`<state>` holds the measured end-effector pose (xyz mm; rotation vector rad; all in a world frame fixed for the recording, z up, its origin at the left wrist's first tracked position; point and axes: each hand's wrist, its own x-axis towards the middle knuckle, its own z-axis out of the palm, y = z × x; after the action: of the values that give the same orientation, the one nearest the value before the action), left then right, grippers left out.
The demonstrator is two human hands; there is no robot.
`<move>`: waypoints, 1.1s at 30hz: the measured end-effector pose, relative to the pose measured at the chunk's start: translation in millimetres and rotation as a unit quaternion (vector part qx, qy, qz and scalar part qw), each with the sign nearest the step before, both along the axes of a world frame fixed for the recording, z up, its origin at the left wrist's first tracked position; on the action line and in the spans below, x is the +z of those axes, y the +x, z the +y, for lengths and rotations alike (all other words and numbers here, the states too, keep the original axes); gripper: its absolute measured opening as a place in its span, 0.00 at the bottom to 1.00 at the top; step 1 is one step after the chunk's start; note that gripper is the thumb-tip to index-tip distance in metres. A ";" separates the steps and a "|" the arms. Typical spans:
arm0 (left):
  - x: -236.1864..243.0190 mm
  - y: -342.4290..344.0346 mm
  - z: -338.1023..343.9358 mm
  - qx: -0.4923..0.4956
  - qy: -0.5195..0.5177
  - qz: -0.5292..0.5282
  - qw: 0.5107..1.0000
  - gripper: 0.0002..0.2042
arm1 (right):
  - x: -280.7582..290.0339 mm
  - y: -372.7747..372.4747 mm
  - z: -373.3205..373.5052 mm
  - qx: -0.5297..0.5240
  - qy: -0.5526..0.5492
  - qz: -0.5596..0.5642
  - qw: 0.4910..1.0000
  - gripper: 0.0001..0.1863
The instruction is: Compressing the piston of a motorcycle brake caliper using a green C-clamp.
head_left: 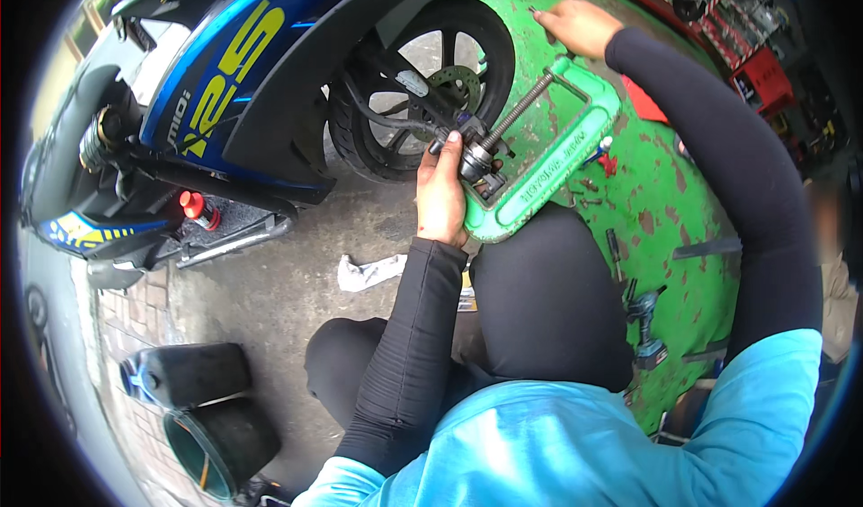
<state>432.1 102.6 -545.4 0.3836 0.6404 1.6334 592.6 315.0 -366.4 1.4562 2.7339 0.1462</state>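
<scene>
A large green C-clamp [559, 161] lies slantwise over my raised knee, its threaded screw [521, 107] running down to a dark metal part that looks like a brake caliper [478, 160]. The caliper sits inside the clamp's lower end, with a black hose running from it toward the front wheel [490, 57]. My left hand [440, 200] is closed around the caliper's left side, thumb up against it. At the screw's upper end, my right hand [582, 29] grips the clamp's handle bar [538, 13], one tip of which sticks out past the fingers.
A blue and black scooter [207, 84] stands at the left, a red bottle [200, 210] on its footboard. A white rag [369, 273] lies on the floor. A cordless drill [645, 323] rests on the green floor at right. A black jerrycan [193, 372] and bucket [225, 449] stand lower left.
</scene>
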 end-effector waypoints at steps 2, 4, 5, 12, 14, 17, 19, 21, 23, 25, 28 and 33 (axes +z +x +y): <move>-1.1 1.3 -0.4 -0.011 -0.007 -0.001 1.000 0.17 | 8.2 -15.3 -3.6 0.012 0.053 0.035 0.998 0.21; -2.8 2.7 -1.9 -0.010 0.018 -0.020 1.000 0.19 | 21.8 -30.1 -7.6 -0.035 -0.028 0.013 0.999 0.21; -4.0 4.4 -2.5 -0.015 0.017 -0.012 1.000 0.19 | 26.6 -37.3 -9.8 -0.028 -0.008 0.004 1.000 0.23; -14.9 6.8 6.3 0.005 -0.014 -0.078 0.997 0.21 | 38.5 -70.1 -2.2 0.066 -0.009 0.062 0.996 0.19; -18.4 7.9 6.8 0.012 -0.011 -0.083 0.996 0.21 | 39.6 -71.4 0.8 0.054 -0.015 0.055 0.997 0.18; -22.8 9.5 8.8 0.013 -0.013 -0.086 0.996 0.21 | 41.6 -69.7 1.1 0.022 -0.061 0.040 0.997 0.17; -25.2 9.4 11.4 0.009 -0.009 -0.084 0.996 0.21 | 41.8 -68.5 -0.4 0.001 -0.102 0.035 0.994 0.17; -27.0 8.9 13.8 -0.001 0.010 -0.048 0.999 0.26 | 40.3 -66.9 -1.9 -0.006 -0.089 0.046 0.995 0.18; -28.0 8.2 15.6 -0.010 0.021 -0.063 0.998 0.26 | 37.9 -66.0 -1.6 0.001 -0.076 0.049 0.996 0.18; -28.7 8.8 14.8 -0.019 0.032 -0.079 0.996 0.27 | 35.9 -64.9 0.4 0.020 -0.068 0.048 0.996 0.18; -28.9 9.9 13.5 -0.008 0.007 -0.120 0.993 0.21 | 34.3 -65.0 5.1 0.037 -0.055 0.052 0.996 0.18; -30.7 8.7 16.3 -0.010 0.025 -0.065 0.998 0.26 | 31.5 -66.2 9.7 0.053 -0.049 0.056 0.996 0.18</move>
<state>440.8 118.8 -576.1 0.3162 0.4971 1.6426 526.4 324.7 -334.9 1.3341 2.8621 -0.0661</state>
